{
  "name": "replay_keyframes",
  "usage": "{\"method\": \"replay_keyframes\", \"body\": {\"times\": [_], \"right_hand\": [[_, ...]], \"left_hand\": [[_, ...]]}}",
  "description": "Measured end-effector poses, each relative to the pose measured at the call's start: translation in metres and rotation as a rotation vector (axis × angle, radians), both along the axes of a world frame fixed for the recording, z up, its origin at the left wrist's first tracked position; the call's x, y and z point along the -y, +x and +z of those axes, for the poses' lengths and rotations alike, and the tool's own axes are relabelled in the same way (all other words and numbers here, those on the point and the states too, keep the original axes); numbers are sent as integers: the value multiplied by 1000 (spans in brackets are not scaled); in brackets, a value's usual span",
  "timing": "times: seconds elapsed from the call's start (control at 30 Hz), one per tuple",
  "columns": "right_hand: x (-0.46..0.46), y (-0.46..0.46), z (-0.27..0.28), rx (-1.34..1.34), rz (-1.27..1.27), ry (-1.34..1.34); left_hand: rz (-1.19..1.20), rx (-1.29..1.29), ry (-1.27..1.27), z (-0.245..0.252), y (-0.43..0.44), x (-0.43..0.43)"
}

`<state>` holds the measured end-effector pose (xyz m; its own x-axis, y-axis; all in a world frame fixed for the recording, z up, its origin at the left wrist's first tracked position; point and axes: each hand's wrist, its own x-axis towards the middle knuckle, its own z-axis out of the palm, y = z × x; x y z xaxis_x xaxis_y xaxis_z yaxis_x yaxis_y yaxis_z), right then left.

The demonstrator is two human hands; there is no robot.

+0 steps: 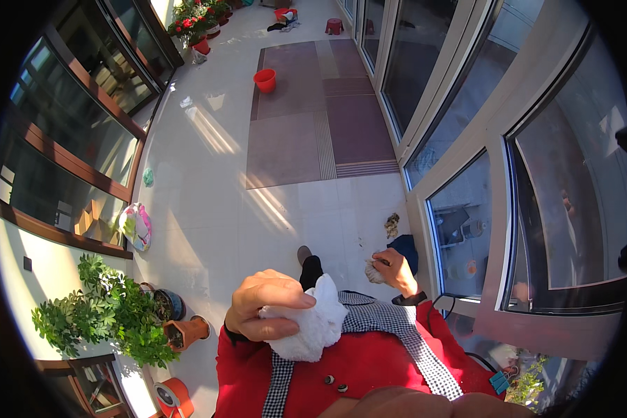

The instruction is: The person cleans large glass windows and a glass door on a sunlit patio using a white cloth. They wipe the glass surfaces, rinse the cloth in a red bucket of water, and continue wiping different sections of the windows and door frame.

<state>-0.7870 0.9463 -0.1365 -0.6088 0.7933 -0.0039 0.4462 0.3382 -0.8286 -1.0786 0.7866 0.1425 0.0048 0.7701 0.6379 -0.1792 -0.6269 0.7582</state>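
Observation:
A crumpled white cloth (316, 326) is pinched between the thumb and fingers of my left hand (266, 303), in front of my chest. Lower and to the right, my right hand (398, 271) grips a greyish-white cloth (374, 274), bunched up and partly covered by the fingers. Just behind that hand is a dark blue thing (406, 250), mostly hidden, whose kind I cannot tell. I wear a black-and-white checked apron (376, 317) over a red top. One shoe (304, 255) shows on the tiled floor below.
To my right, a white-framed glass door (496, 209) stands beside a row of windows. A brownish clump (392, 225) lies on the floor nearby. Potted plants (115, 313) and a plastic bag (136, 226) line the left wall. Ahead, a red bucket (265, 81) stands on a patterned mat (287, 141).

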Motion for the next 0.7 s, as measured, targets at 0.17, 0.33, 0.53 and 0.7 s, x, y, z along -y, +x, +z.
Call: {"method": "replay_keyframes", "body": {"times": [0.17, 0.33, 0.53, 0.7], "right_hand": [[-68, -73, 15, 34, -117, -8], [-124, -121, 6, -28, -330, -68], [-196, -153, -27, -278, -630, -266], [-313, -195, -54, -1032, -858, -908]], "left_hand": [[249, 301, -633, -39, -115, -47], [553, 285, -698, -92, -194, -135], [91, 1175, -783, -147, -264, -257], [160, 1061, -827, -167, -313, -369]]}}
